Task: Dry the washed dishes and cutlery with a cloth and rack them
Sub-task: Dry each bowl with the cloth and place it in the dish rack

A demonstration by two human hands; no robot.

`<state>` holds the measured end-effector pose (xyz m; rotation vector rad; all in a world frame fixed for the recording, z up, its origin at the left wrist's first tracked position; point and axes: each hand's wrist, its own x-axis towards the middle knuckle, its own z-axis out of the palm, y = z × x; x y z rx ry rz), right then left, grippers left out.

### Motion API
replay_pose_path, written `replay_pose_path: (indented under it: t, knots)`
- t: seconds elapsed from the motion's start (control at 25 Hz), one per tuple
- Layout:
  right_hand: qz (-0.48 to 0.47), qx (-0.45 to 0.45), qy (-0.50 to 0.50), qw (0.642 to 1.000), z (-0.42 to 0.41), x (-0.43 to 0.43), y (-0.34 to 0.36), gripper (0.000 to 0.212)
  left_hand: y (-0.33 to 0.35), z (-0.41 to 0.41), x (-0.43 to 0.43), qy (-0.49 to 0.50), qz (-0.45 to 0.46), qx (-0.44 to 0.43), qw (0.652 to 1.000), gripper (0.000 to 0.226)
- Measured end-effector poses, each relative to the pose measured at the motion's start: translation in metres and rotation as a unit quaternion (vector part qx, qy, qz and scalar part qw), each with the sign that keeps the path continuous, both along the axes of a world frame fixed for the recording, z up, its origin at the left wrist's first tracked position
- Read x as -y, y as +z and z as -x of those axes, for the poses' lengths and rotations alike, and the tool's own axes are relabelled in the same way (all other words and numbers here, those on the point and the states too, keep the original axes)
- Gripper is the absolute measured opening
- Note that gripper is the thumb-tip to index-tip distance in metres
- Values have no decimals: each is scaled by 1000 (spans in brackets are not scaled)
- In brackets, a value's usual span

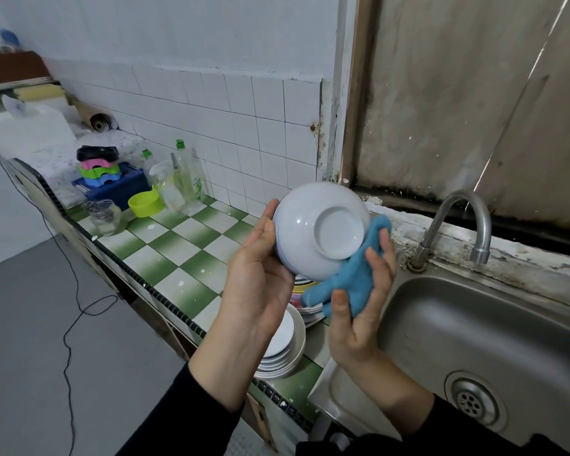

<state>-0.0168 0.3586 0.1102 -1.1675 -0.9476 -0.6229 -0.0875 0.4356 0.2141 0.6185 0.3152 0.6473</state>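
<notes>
bowl (310, 232), base toward camera, hides left hand (257, 284) fingers grasping it; right hand (359, 320) fingers clutch blue cloth (352, 281).

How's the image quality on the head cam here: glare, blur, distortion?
Head view: strong wide-angle warp; the tiled counter bows along its front edge and the door frame tilts. Head view: light is soft and even, with no hard shadows; one small glint on the white bowl, mild sheen on the faucet. Head view: left hand, right hand and blue cloth are sharp; the bottles further back look softer.
</notes>
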Motion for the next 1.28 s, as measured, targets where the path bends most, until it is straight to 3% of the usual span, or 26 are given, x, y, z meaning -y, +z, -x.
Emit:
replay_pose_path:
  t: [0.12, 0.2, 0.28, 0.4, 0.52, 0.6, 0.64, 0.76, 0.8, 0.96, 1.0, 1.12, 1.16, 1.28]
  knots:
    - [-15, -90, 76, 993, -1, 4, 17, 44, -1, 0, -10, -3, -34, 7, 999, 23]
    - [-35, -168, 129, 977, -6, 6, 32, 40, 0, 4, -16, -5, -106, 7, 994, 26]
    - [-38, -188, 152, 970, -12, 7, 45, 36, 0, 9, -20, -4, -191, 12, 981, 30]
    - [-11, -137, 151, 979, -16, 11, 57, 36, -1, 16, -22, 27, -329, 17, 944, 33]
    - [60, -10, 88, 994, -12, 16, 65, 36, -4, 18, -11, 57, -464, -7, 884, 30]
    - [92, 52, 59, 993, -12, 18, 64, 35, -8, 18, -5, 67, -445, -11, 893, 33]
    - [90, 37, 66, 993, -15, 19, 62, 34, -10, 18, -4, 73, -416, -12, 906, 32]
    - [78, -121, 129, 981, -25, 16, 63, 31, -17, 15, -6, 83, -333, -19, 939, 23]
    - [87, -121, 120, 981, -25, 15, 65, 30, -17, 14, -6, 87, -319, -28, 943, 24]
    - [159, 80, 21, 984, -17, 11, 68, 31, -8, 8, -10, 65, -299, -59, 950, 26]
    - [157, 79, 20, 984, -18, 10, 68, 30, -6, 7, -11, 60, -305, -60, 949, 27]
    - [105, -73, 71, 989, -28, 4, 72, 30, -1, 5, -12, 69, -314, -62, 945, 29]
    - [96, -80, 62, 990, -27, 2, 73, 30, 1, 3, -11, 72, -305, -64, 947, 28]
    - [128, 84, -36, 988, -23, -7, 59, 31, 7, -7, -14, 68, -236, -75, 966, 25]
